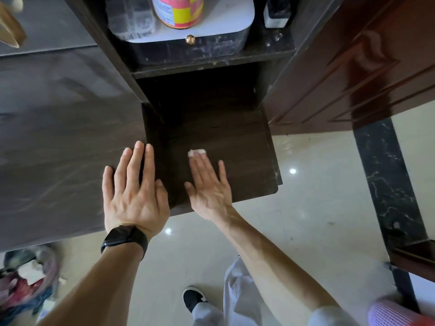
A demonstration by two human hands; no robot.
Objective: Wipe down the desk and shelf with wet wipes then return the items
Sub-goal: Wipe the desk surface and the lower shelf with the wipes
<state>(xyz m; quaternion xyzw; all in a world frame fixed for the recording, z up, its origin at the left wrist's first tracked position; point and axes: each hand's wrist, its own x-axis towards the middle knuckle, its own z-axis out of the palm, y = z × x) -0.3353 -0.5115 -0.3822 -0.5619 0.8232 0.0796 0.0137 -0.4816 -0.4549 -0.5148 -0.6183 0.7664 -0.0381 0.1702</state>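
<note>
The right hand (208, 184) lies spread flat on the dark shelf board (247, 161), pressing the wet wipe (196, 152) under its fingers, probably to scrub with even pressure. The left hand (134, 184), fingers straight and together, braces on the surface (58, 137) edge. Most of the wipe is hidden, and the labelled jar (179, 10) above is cut off.

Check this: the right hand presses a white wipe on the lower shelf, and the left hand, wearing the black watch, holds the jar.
One error. In the head view the left hand, wearing the black watch, lies flat at the desk edge; the jar stands above, untouched. The right hand does press the white wipe on the lower shelf.
</note>
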